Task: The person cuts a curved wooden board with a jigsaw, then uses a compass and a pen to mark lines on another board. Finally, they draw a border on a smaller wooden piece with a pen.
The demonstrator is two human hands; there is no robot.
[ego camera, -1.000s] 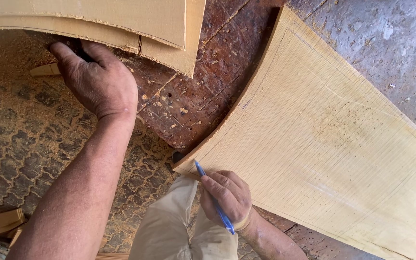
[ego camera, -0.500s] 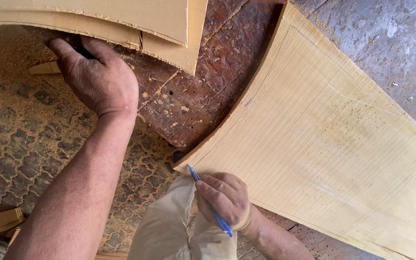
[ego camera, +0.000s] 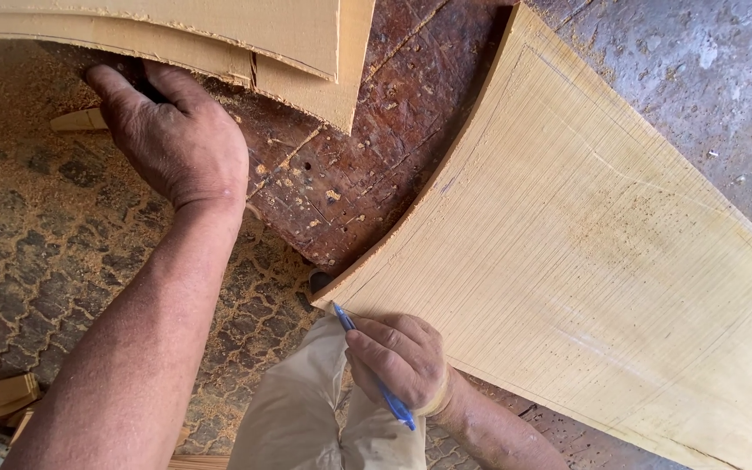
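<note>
Pale-wood panel (ego camera: 594, 252): largest item — a wide, curved-edged board with fine saw lines, lying across the bench just beyond the pen grip; its near corner sits directly at the pen tip.
Workbench (ego camera: 350, 183): dark red-brown surface, scarred and dusted with chips; it lies between the two hands and under the panel.
Stacked boards (ego camera: 219, 35): light sheets overhanging the bench, immediately above the left-hand grip.
Ground (ego camera: 36, 226): patterned paving covered in sawdust, below and outside both grips.
Left hand (ego camera: 176, 144): fingers curled around a dark object at the lower edge of the stacked boards — the object is mostly hidden, so its kind cannot be told; clenched hold.
Right hand (ego camera: 402, 357): closed on the blue pen, writing-style grip, resting at the panel's near edge.
Blue pen (ego camera: 367, 357): smallest item; tip touching or just off the panel's pointed corner, barrel running back through the fingers.
Progress: a faint drawn line follows the panel's outline, set in from the edge, so marking looks largely done; judged from the pen position, the near corner is what is left.
</note>
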